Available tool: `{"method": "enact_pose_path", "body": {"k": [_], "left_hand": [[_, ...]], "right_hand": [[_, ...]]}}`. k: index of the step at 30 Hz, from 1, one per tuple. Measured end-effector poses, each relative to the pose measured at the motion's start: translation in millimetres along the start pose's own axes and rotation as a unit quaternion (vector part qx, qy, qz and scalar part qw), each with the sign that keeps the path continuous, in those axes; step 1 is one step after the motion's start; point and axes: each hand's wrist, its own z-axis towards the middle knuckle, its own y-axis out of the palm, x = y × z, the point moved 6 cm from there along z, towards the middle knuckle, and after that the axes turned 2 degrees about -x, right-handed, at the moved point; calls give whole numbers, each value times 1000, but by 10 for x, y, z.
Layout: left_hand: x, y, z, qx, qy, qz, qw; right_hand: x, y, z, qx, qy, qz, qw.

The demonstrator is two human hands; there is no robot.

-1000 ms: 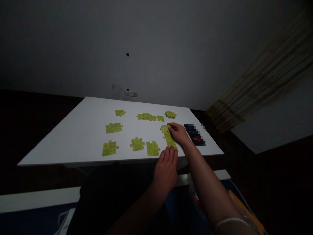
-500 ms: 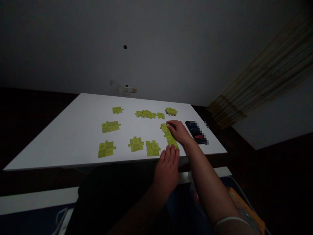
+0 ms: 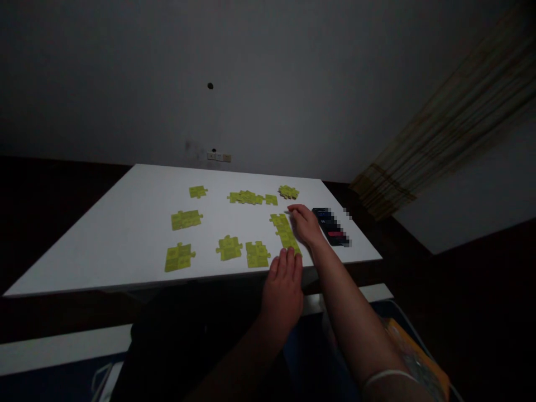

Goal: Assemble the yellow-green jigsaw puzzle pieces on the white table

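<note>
My right hand (image 3: pixel 305 226) has just come off the strip of joined puzzle pieces (image 3: pixel 285 231). It's open and released, holding nothing, with the fingers (image 3: pixel 295 209) just beside the strip's far end and apparently not touching it. My left hand (image 3: pixel 282 296) is open too, not gripping, fingers slightly spread. Its fingertips (image 3: pixel 291 258) sit right by the strip's near end; I can't tell if they touch it.

The strip lies flat on the white table (image 3: pixel 104 251), on a diagonal near the front edge, running from far left to near right. The pieces are thin, matte yellow-green card with knobs and sockets; the darker print is too small to read.

Other pieces lie apart in small joined groups. A block (image 3: pixel 257 254) sits just left of the strip, then a cross-shaped cluster (image 3: pixel 229 248) and a block (image 3: pixel 180 257) further left. Another group (image 3: pixel 186 220) lies behind those, and a loose row (image 3: pixel 245 197) and a stacked clump (image 3: pixel 288 192) lie toward the far edge.

A flat black object (image 3: pixel 330 226) with a red patch lies right of my right hand, partly pixelated, so I can't tell what it is. The table surface is smooth, with no texture visible.
</note>
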Motion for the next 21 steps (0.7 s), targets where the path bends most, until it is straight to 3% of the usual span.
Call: {"method": "enact_pose_path", "body": {"k": [2,5,10,16,21], "left_hand": [[14,-17,35,-12,-14,-1,1000],[31,-76,115,-42,-33,-1,999],[34,-221,217,-87,-49,10,995],[18,-317,219,-105,-45,9,993],[21,-309,219,-114,-41,15,992]], "right_hand": [[85,-72,-10,56,43,42,997],[133,-97,-11,72,73,70,992],[18,-22,-1,23,52,0,998],[-141,165,-1,-68,-25,-110,991],[-89,195,17,-70,-21,-114,991]]}}
